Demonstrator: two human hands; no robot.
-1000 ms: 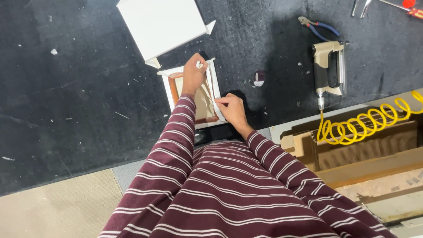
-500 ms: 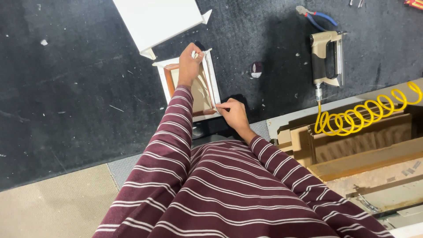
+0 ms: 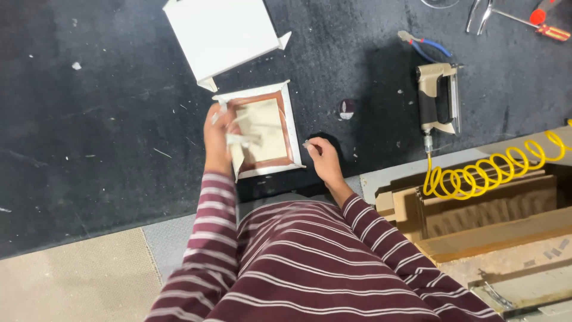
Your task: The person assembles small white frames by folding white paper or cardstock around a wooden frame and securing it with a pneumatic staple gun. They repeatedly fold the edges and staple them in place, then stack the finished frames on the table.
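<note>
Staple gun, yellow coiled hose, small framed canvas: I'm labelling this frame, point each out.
staple gun (image 3: 438,98), head view, on its body.
yellow coiled hose (image 3: 488,173), head view, mid-coil.
small framed canvas (image 3: 268,128), head view, centre panel.

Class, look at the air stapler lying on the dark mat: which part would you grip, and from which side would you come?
Grip the air stapler by its tan handle, probably from above, since it lies flat on the dark mat with the handle exposed. Come from the left, where the mat is bare. The yellow coiled hose trails from its near end, so avoid that side.

The small frame (image 3: 262,131) lies on the mat (image 3: 89,131), a stretched canvas (image 3: 220,33) behind it, the stapler (image 3: 438,98) to its right.
</note>
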